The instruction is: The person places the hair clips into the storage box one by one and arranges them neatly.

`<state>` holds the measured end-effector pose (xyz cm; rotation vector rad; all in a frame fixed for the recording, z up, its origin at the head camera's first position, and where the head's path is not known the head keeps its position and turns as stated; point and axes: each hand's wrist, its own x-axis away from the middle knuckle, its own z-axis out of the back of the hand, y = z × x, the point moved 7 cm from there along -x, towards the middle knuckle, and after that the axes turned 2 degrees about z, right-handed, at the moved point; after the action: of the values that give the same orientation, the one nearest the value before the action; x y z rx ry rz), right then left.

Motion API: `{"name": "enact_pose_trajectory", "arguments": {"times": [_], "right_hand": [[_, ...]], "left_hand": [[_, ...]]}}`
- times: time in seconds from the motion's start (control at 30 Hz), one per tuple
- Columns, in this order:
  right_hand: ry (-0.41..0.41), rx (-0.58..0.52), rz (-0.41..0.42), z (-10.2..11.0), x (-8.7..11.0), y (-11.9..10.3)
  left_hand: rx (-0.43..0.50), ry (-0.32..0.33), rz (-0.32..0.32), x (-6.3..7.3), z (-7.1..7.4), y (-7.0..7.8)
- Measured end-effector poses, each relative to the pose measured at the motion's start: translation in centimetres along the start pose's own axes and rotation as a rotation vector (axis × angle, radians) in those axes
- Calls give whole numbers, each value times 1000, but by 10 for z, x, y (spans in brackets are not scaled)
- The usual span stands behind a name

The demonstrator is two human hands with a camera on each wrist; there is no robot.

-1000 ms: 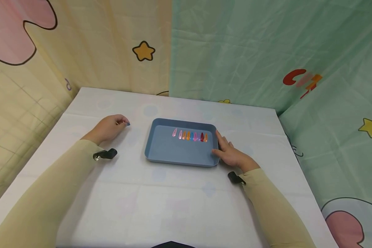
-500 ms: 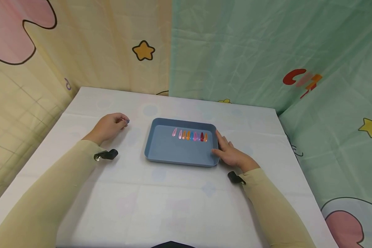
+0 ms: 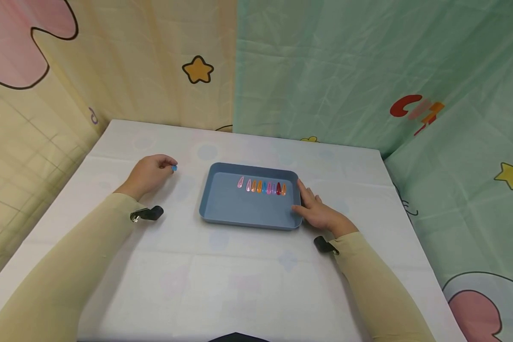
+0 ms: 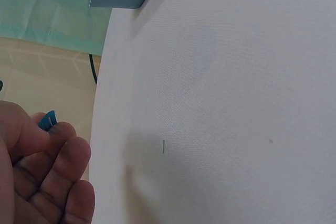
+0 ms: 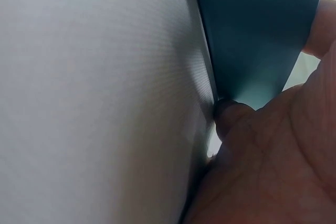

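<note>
In the head view, my left hand (image 3: 148,174) is above the white table, left of the tray. Its thumb and fingertips pinch a blue hair clip (image 4: 48,121); only a small end sticks out and the fingers hide the rest. A shallow blue-grey tray (image 3: 239,211) lies flat in the middle. Inside it, near the far side, several snap hair clips form a row, among them a red clip (image 3: 279,189) and a pink clip (image 3: 241,182) at the left end. My right hand (image 3: 322,216) holds the tray's right side, thumb over the rim and a fingertip low against the outer wall.
A white patterned cloth (image 3: 188,285) covers the table. Patterned curtains hang behind it and at both sides, yellow on the left and a green curtain (image 3: 325,71) on the right. Small black devices sit at both wrists.
My left hand has shifted slightly up and left and turned, so more of the blue clip's end shows. The tray, its row of clips and my right hand have stayed put.
</note>
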<state>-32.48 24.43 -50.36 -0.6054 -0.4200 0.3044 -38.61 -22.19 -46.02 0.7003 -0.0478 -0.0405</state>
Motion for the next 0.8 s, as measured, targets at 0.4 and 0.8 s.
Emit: {"name": "enact_pose_trajectory", "arguments": {"times": [0.4, 0.8], "right_hand": [[2, -1, 3, 0, 0, 0], [3, -3, 11, 0, 1, -2]], "left_hand": [[24, 20, -12, 2, 2, 4], [13, 22, -35, 3, 1, 5]]}}
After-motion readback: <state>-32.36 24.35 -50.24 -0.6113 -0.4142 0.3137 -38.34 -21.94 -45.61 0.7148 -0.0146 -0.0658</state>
